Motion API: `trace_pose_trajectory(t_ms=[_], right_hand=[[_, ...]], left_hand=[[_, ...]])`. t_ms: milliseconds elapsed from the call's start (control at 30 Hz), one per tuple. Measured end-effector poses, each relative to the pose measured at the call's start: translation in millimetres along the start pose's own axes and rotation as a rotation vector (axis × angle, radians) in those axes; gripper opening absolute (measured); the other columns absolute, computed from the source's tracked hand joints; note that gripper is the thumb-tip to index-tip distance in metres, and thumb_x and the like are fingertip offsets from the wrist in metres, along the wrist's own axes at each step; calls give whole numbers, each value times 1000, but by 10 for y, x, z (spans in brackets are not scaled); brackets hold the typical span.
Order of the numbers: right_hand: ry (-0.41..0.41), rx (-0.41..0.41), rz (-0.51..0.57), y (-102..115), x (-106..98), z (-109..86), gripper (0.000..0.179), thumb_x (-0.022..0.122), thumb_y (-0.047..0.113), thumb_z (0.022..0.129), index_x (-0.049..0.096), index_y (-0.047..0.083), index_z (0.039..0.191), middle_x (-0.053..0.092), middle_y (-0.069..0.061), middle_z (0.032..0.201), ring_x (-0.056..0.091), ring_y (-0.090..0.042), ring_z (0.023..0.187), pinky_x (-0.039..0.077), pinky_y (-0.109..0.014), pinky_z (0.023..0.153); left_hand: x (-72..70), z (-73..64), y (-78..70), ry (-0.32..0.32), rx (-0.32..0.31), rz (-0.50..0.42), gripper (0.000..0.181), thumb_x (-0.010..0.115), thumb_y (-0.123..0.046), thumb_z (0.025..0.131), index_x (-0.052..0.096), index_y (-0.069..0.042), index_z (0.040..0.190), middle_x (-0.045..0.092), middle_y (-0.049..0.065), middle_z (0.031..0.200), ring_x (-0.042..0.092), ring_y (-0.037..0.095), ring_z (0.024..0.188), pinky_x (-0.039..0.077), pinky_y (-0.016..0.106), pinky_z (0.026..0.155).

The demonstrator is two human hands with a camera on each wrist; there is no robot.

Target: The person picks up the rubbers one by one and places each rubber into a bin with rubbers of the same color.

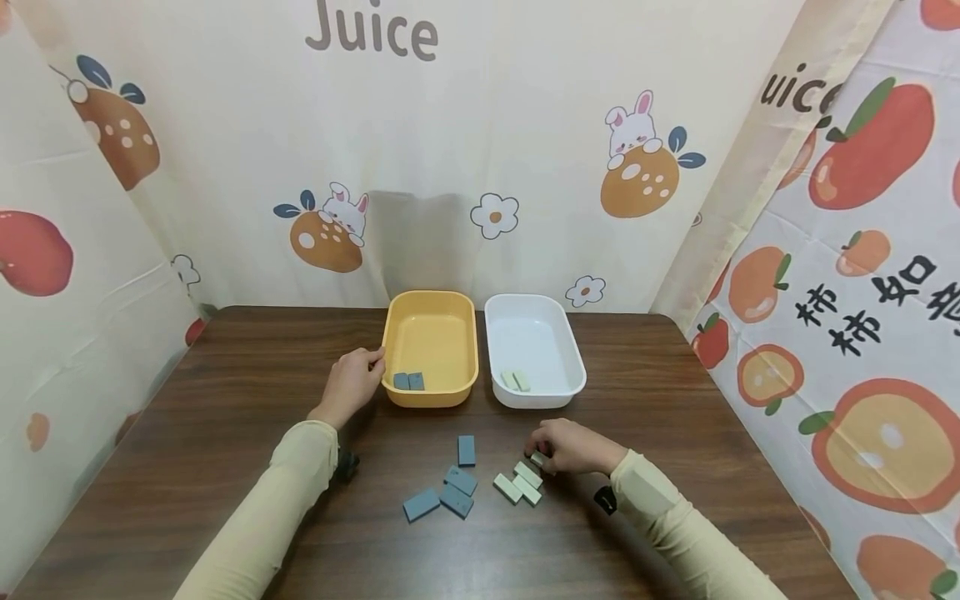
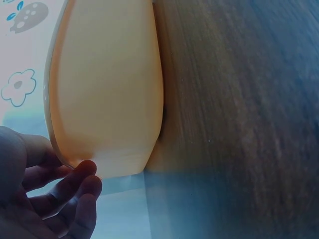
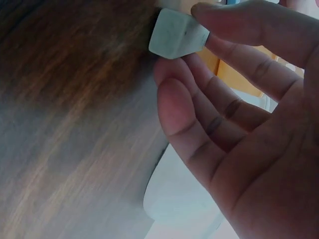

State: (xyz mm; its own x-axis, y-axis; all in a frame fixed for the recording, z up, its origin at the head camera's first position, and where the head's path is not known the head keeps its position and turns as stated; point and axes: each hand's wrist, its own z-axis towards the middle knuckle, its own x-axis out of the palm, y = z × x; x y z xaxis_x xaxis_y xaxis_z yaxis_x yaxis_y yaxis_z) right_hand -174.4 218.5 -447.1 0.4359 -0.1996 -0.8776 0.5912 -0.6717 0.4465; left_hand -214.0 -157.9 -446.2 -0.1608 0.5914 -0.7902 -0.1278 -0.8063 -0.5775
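My left hand (image 1: pixel 351 385) pinches the rim of the yellow tray (image 1: pixel 468 382) at its left side; in the left wrist view, the fingers (image 2: pixel 85 186) curl at the tray's corner. Two grey-blue blocks (image 1: pixel 408 382) lie in this tray's near left corner. My right hand (image 1: pixel 573 447) pinches a pale green block (image 3: pixel 172 34) between thumb and fingers, low over the table. Just left of that hand lie three more pale green blocks (image 1: pixel 527 475). Two others (image 1: pixel 515 381) sit inside the white tray (image 1: pixel 537 401). Several grey-blue blocks (image 1: pixel 457 500) lie on the table between my arms.
Both trays stand side by side at the back of the brown wooden table (image 1: pixel 247 358). A printed curtain (image 1: pixel 480 150) rises right behind the table and along both sides. Bare tabletop shows to the left and right of the trays.
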Motion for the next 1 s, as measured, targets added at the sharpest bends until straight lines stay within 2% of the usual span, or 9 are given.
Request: trace_pose_trajectory(t_ms=[167, 400, 633, 1000], right_hand=[[-7, -2, -13, 4, -31, -17, 23, 69, 1, 75, 73, 12, 94, 56, 3, 78, 46, -1, 67, 42, -18, 59], [-10, -7, 18, 25, -107, -55, 27, 69, -1, 73, 74, 10, 96, 58, 0, 80, 48, -4, 68, 42, -19, 60], [-11, -12, 37, 8, -128, -78, 27, 67, -2, 73, 74, 11, 97, 57, 3, 79, 47, -2, 68, 42, -19, 59], [-25, -33, 68, 8, -213, -107, 31, 64, -5, 72, 73, 9, 97, 61, 2, 80, 52, -10, 71, 44, -21, 61]], left_hand=[[7, -28, -6, -4, -9, -3, 36, 53, -15, 96, 62, -1, 128, 67, 19, 94, 46, 20, 58, 38, 28, 54], [17, -62, -19, -21, -12, -5, 35, 55, -14, 95, 62, -1, 127, 67, 19, 91, 44, 20, 57, 37, 28, 54], [21, -98, -38, -18, -19, 0, 36, 55, -14, 95, 61, 0, 128, 64, 18, 85, 43, 20, 56, 36, 27, 53], [25, -149, -58, -3, -39, 6, 36, 55, -16, 96, 61, -2, 129, 65, 17, 87, 45, 20, 58, 38, 28, 55]])
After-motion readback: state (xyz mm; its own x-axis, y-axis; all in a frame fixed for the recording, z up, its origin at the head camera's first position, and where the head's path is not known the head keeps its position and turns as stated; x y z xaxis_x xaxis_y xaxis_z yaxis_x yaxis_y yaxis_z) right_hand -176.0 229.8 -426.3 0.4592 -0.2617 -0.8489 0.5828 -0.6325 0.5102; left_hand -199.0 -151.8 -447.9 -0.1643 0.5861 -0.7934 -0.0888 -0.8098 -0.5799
